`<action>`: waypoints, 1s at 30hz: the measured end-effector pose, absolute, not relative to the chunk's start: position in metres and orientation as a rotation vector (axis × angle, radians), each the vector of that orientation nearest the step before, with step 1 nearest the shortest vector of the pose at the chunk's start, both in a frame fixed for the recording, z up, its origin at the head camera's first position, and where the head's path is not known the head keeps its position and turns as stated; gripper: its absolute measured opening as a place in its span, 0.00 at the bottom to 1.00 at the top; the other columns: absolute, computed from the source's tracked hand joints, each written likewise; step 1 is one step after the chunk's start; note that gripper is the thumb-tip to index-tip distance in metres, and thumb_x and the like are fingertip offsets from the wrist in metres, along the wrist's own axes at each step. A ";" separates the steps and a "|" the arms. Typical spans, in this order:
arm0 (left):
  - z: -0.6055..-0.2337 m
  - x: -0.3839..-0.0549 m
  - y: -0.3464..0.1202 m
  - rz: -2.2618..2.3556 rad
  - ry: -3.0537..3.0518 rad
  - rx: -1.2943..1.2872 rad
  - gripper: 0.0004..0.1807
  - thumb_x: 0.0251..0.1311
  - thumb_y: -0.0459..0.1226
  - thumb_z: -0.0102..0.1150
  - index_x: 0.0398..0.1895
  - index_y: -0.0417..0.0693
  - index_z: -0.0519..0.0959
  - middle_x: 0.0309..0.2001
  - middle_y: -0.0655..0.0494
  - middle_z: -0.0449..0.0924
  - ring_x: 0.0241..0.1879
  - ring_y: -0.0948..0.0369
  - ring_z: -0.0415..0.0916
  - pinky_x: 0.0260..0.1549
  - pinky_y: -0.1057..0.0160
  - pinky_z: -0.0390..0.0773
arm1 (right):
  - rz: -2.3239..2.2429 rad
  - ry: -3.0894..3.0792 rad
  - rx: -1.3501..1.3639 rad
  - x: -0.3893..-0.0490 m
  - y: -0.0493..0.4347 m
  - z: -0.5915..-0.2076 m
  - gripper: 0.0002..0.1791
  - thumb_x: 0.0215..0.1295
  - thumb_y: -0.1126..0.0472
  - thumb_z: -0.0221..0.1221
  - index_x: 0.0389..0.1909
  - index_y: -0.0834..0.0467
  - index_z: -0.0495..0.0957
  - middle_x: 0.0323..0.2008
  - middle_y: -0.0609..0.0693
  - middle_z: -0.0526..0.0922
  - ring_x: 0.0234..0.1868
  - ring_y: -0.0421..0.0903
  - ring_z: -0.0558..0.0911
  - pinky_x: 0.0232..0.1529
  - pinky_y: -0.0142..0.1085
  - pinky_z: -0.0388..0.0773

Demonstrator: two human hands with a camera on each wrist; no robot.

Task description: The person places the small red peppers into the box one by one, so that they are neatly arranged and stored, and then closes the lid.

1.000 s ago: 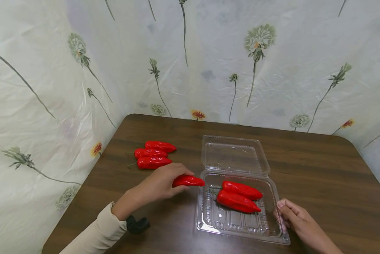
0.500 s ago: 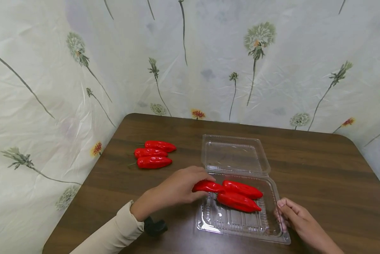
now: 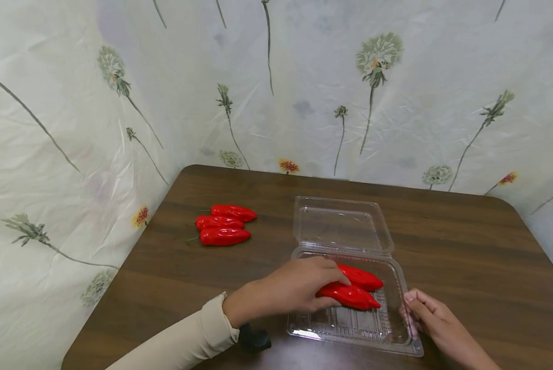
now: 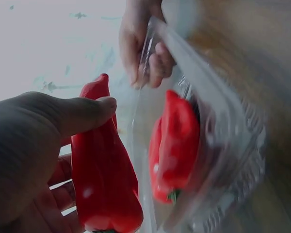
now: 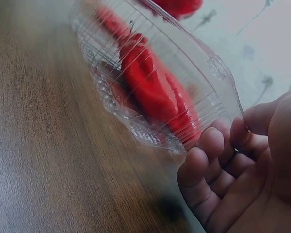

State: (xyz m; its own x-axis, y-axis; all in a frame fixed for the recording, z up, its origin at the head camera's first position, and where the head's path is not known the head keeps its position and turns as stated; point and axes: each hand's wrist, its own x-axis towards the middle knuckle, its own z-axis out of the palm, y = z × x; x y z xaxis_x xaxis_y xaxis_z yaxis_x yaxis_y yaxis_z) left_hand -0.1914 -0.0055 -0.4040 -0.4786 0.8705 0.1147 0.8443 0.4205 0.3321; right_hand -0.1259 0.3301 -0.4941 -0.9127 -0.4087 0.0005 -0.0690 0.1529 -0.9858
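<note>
My left hand (image 3: 295, 288) is over the left part of a clear plastic clamshell container (image 3: 336, 322). Thumb and fingers grip a glossy red pepper (image 4: 106, 170), seen in the left wrist view and hidden under the hand in the head view. Two more red peppers lie side by side inside: the farther pepper (image 3: 364, 279) and the nearer pepper (image 3: 355, 298), partly covered by my fingers. At the container's right rim, my right hand (image 3: 436, 321) pinches the edge between thumb and fingers; the right wrist view shows this pinch (image 5: 237, 170) closely.
The container's hinged lid (image 3: 341, 226) lies folded back, away from me. Several red peppers (image 3: 225, 236) with green stems lie in a stack of rows at the left on the brown wooden table (image 3: 466, 246). A flower-patterned covering (image 3: 304, 77) hangs behind the table.
My left hand has carried the red pepper rightward from the table beside the container to over its inside. My right hand and the container have stayed in place.
</note>
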 end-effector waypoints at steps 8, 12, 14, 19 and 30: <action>-0.410 -0.182 0.021 0.373 2.567 1.598 0.20 0.63 0.47 0.67 0.58 0.61 0.79 0.53 0.68 0.79 0.51 0.69 0.74 0.42 0.74 0.74 | -1.791 2.202 -0.434 -0.125 0.330 -0.493 0.15 0.82 0.67 0.36 0.40 0.69 0.68 0.30 0.55 0.75 0.26 0.45 0.77 0.22 0.40 0.77; -0.415 -0.178 0.029 0.311 2.557 1.590 0.20 0.63 0.49 0.66 0.58 0.63 0.79 0.52 0.71 0.79 0.49 0.72 0.73 0.40 0.74 0.74 | -1.776 2.202 -0.398 -0.125 0.330 -0.491 0.15 0.83 0.65 0.36 0.40 0.69 0.69 0.30 0.54 0.75 0.26 0.45 0.77 0.23 0.39 0.78; -0.417 -0.177 0.033 0.293 2.552 1.600 0.19 0.64 0.49 0.66 0.58 0.63 0.79 0.51 0.71 0.79 0.47 0.72 0.72 0.40 0.74 0.74 | -1.776 2.198 -0.385 -0.125 0.329 -0.491 0.15 0.83 0.65 0.36 0.40 0.69 0.68 0.30 0.53 0.75 0.26 0.45 0.77 0.23 0.39 0.78; -0.419 -0.174 0.040 0.258 2.544 1.613 0.17 0.63 0.48 0.67 0.54 0.64 0.80 0.48 0.72 0.78 0.46 0.72 0.73 0.42 0.74 0.74 | -1.788 2.179 -0.381 -0.125 0.329 -0.490 0.16 0.83 0.64 0.36 0.40 0.70 0.68 0.30 0.53 0.75 0.26 0.44 0.77 0.24 0.39 0.78; -0.427 -0.173 0.053 0.201 2.523 1.587 0.16 0.61 0.50 0.69 0.52 0.65 0.81 0.46 0.74 0.79 0.42 0.74 0.73 0.42 0.73 0.75 | -1.782 2.191 -0.390 -0.125 0.329 -0.490 0.15 0.83 0.65 0.36 0.40 0.68 0.68 0.30 0.52 0.75 0.26 0.45 0.77 0.23 0.39 0.77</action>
